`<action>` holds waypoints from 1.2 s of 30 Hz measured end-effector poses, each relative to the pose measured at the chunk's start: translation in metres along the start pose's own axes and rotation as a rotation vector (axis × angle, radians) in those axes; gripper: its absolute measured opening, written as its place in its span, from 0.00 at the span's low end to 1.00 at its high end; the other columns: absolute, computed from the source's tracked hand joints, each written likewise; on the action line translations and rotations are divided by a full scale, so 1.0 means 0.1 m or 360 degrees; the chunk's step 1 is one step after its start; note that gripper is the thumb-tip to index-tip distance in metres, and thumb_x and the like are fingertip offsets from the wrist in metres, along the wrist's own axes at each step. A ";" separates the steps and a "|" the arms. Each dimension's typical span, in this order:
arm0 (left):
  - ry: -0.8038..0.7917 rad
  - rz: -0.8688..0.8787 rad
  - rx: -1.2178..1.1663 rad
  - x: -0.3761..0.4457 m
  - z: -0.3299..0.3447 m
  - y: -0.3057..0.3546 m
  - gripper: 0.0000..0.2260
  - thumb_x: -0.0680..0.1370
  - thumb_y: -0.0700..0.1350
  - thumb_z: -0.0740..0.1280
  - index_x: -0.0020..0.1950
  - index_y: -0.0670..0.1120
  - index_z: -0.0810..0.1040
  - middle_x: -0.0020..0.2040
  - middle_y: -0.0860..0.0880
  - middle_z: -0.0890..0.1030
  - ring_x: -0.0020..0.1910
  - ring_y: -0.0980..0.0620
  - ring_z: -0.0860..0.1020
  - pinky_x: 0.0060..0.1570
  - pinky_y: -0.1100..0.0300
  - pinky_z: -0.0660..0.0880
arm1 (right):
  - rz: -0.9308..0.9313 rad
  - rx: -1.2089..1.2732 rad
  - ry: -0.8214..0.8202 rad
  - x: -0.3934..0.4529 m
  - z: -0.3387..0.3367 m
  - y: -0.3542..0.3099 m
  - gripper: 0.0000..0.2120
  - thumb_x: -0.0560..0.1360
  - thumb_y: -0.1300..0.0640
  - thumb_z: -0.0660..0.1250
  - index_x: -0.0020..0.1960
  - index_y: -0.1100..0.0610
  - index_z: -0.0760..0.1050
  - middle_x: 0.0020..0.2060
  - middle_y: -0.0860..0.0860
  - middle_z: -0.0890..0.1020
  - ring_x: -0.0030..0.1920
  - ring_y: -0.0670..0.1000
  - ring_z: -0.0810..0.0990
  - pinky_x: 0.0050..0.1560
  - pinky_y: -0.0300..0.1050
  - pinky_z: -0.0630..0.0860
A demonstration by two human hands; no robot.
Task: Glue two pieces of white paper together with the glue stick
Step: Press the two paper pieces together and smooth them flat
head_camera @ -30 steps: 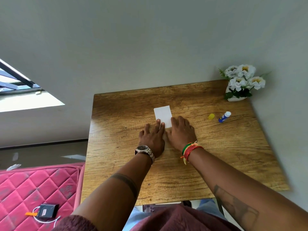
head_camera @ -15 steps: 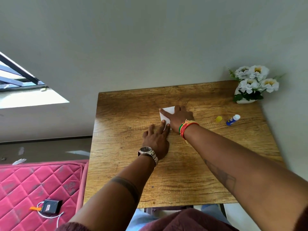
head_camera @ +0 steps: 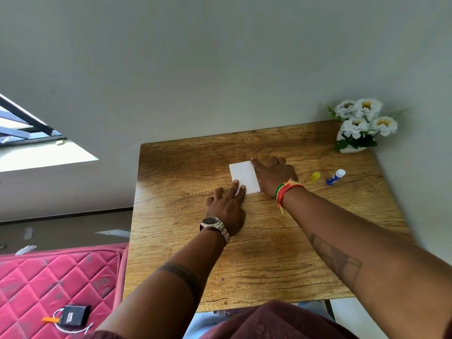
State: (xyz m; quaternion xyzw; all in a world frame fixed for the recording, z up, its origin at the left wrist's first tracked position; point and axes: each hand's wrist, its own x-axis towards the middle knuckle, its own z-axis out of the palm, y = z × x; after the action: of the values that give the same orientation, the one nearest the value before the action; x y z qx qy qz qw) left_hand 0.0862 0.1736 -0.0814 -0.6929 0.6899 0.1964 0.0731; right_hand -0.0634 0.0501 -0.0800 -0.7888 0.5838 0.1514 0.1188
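I see the white paper [head_camera: 244, 176] lying flat near the middle of the wooden surface [head_camera: 269, 265], toward its far half; it reads as one small upright rectangle, plain white, edges lined up, so I cannot tell two sheets apart; near right corner shows a faint doubled edge. Left hand [head_camera: 226, 206] lies flat, fingers straight, two fingertips pressing on the paper's near left corner; watch [head_camera: 215, 226] on that wrist. Right hand [head_camera: 274, 174] lies flat just beside the paper's right edge, fingers spread and straight, index tip touching the far right corner; woven bracelets [head_camera: 286, 189] at the wrist. Glue stick [head_camera: 335, 176] lies on its side well right of the paper, blue body, white end; its yellow cap [head_camera: 315, 176] sits apart just left of it, between stick and right hand. White flowers in a pot [head_camera: 362, 126] stand at the far right corner; pink mattress [head_camera: 49, 285] lower left with a small black device [head_camera: 73, 315] on it.

Versus half a second ago: right hand was covering most of the paper, now it has slid off to the right and the whole sheet shows; left hand holds about the same spot at the near corner; glue stick and cap unmoved.
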 end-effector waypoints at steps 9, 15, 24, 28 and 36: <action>-0.0079 -0.0040 0.0020 0.12 -0.20 0.06 0.25 0.79 0.53 0.57 0.78 0.56 0.62 0.79 0.53 0.61 0.68 0.36 0.66 0.59 0.40 0.73 | -0.0032 -0.0002 -0.0121 -0.06 -0.05 -0.13 0.36 0.79 0.49 0.61 0.80 0.37 0.45 0.77 0.62 0.60 0.77 0.66 0.54 0.69 0.65 0.63; 0.0022 -0.0040 0.0004 0.61 -0.49 0.02 0.20 0.83 0.51 0.60 0.75 0.52 0.68 0.67 0.45 0.74 0.63 0.38 0.75 0.55 0.43 0.77 | -0.0011 0.0055 -0.0188 0.06 0.04 -0.08 0.36 0.78 0.47 0.62 0.78 0.31 0.45 0.78 0.61 0.60 0.77 0.67 0.56 0.71 0.70 0.56; -0.0164 -0.0126 -0.0231 0.84 -0.30 -0.27 0.35 0.81 0.58 0.64 0.82 0.57 0.49 0.74 0.38 0.65 0.64 0.35 0.74 0.55 0.44 0.77 | -0.0059 0.0099 -0.0243 0.22 0.05 0.04 0.36 0.73 0.28 0.57 0.75 0.28 0.44 0.77 0.59 0.64 0.74 0.67 0.64 0.67 0.71 0.60; -0.0136 -0.0117 -0.0174 0.83 -0.26 -0.26 0.34 0.81 0.60 0.62 0.82 0.59 0.46 0.70 0.37 0.69 0.60 0.36 0.76 0.45 0.48 0.74 | -0.0077 0.0060 -0.0406 0.29 -0.06 0.06 0.44 0.69 0.28 0.64 0.76 0.30 0.41 0.78 0.59 0.64 0.74 0.68 0.64 0.67 0.72 0.61; -0.0119 -0.0128 -0.0175 0.84 -0.24 -0.27 0.35 0.81 0.60 0.62 0.81 0.60 0.45 0.68 0.38 0.71 0.59 0.36 0.77 0.46 0.47 0.76 | -0.0152 0.0102 -0.0336 0.16 -0.01 0.15 0.36 0.76 0.33 0.62 0.76 0.27 0.44 0.79 0.58 0.60 0.74 0.67 0.64 0.68 0.69 0.64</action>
State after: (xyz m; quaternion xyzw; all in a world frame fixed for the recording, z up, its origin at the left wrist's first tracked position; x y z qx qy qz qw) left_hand 0.1144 0.0882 -0.0952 -0.7153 0.6464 0.2567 0.0683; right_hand -0.0732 0.0309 -0.0853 -0.7912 0.5342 0.2091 0.2120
